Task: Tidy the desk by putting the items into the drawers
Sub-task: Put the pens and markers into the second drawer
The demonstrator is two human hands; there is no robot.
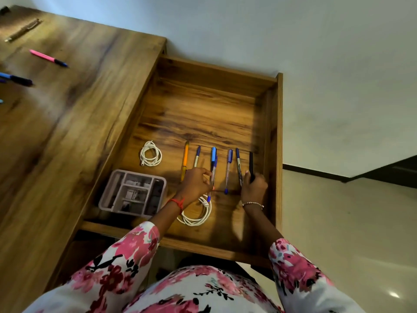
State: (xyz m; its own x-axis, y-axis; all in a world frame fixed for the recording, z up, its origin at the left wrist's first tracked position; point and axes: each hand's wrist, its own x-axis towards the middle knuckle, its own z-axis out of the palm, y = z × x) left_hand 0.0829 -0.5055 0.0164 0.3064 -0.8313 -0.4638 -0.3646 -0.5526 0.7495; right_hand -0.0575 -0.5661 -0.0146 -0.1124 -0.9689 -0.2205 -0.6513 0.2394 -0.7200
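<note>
Right hand gripped a black marker at the drawer wall, hiding its lower end. Left hand pinched a blue-capped pen, masking neighbouring barrels. Pens on the surface were cropped.

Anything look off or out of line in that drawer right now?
Nothing damaged or spilled. The pens sit in a neat row, but two blue pens lie together, overlapping, where the left hand touches them. The right hand grips a black pen at the row's end.
</note>
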